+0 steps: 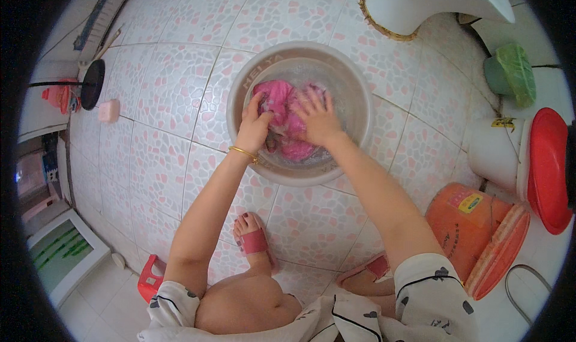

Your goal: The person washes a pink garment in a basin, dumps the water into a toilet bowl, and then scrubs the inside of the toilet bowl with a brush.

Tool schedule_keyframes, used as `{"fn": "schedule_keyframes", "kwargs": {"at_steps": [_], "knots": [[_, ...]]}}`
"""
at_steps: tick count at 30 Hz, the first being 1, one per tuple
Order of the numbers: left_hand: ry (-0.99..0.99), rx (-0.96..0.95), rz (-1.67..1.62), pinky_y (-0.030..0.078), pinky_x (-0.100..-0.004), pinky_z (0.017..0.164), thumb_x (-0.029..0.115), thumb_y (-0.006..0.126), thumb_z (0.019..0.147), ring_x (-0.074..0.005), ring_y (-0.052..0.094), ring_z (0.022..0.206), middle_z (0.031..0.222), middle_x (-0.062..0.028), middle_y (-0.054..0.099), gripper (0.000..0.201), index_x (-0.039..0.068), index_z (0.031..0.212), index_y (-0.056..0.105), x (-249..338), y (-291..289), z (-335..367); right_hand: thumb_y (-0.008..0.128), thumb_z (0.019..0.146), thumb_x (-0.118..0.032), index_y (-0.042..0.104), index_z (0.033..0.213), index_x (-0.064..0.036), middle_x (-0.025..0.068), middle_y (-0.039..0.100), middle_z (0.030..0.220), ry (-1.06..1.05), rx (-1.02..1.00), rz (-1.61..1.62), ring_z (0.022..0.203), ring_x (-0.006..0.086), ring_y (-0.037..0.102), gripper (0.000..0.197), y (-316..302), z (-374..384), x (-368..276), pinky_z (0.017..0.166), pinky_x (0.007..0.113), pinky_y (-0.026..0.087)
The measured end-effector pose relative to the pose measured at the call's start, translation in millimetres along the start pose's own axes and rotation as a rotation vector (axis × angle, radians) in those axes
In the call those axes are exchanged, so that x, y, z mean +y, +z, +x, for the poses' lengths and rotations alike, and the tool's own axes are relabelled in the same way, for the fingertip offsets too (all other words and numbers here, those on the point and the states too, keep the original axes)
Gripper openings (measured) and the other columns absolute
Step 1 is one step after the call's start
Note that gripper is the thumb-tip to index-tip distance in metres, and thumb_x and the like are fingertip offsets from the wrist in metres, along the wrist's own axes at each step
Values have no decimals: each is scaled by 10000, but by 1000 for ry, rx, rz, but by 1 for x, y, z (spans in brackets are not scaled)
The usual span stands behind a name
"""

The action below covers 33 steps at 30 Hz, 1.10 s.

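Cloth, pink, bunched toward left rim of water-filled basin; left hand pinches its edge, right hand fingers spread on top; firm hold, flat pressing likely best

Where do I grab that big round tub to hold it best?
Probably by the tub's rim, left and right sides together, coming in from outside: it curves all the way round and is bare at both those sides, while the pink cloth lies inside.
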<state>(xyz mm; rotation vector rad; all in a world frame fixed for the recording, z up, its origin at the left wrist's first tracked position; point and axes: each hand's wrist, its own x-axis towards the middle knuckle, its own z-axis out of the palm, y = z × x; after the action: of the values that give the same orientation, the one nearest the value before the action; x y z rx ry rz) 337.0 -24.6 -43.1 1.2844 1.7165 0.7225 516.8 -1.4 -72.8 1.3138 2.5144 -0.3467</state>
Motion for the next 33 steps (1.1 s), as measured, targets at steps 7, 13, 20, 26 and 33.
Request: {"fn": "schedule_keyframes", "kwargs": {"at_steps": [7, 13, 20, 26, 33], "knots": [[-362, -140, -678, 259, -541, 920, 370, 408, 848, -286, 252, 1260, 1393, -78, 234, 598, 178, 1372, 192, 29, -15, -13, 652, 683, -370, 378, 1300, -198, 135, 137, 1419, -32, -49, 57, 1300, 362, 96, 697, -25, -13, -23, 1000, 559, 174], [-561, -373, -923, 258, -675, 866, 568, 341, 840, -318, 182, 1293, 1419, -41, 178, 669, 207, 1376, 172, 37, 24, -11, 698, 608, -114, 516, 1122, -128, 153, 411, 1175, 403, 435, 654, 1085, 344, 397, 545, -3, 6, -4, 908, 373, 374], [-719, -281, -1213, 400, -371, 925, 473, 285, 869, -207, 514, 1057, 1119, -92, 548, 508, 111, 1148, 507, 36, 29, -10, 544, 681, -59, 519, 1024, -4, 106, 453, 1070, 224, 342, 1937, 1023, 201, 455, 348, -86, -36, -42, 877, 289, 367], [-497, -386, -1535, 390, -418, 921, 339, 302, 860, -261, 520, 1032, 1116, -115, 548, 435, 58, 1132, 494, 69, 12, -15, 586, 684, -104, 448, 1103, -49, 124, 435, 1085, 33, 825, 1880, 1060, 242, 441, 444, -103, -47, -26, 907, 326, 355], [-494, -327, -1403, 469, -278, 600, 517, 419, 842, -145, 585, 710, 776, -25, 596, 421, 111, 840, 533, 101, 7, -18, 703, 673, -334, 454, 1027, -69, 117, 420, 1003, 161, 855, 759, 883, 283, 505, 508, -111, -47, -47, 722, 372, 449]]}}
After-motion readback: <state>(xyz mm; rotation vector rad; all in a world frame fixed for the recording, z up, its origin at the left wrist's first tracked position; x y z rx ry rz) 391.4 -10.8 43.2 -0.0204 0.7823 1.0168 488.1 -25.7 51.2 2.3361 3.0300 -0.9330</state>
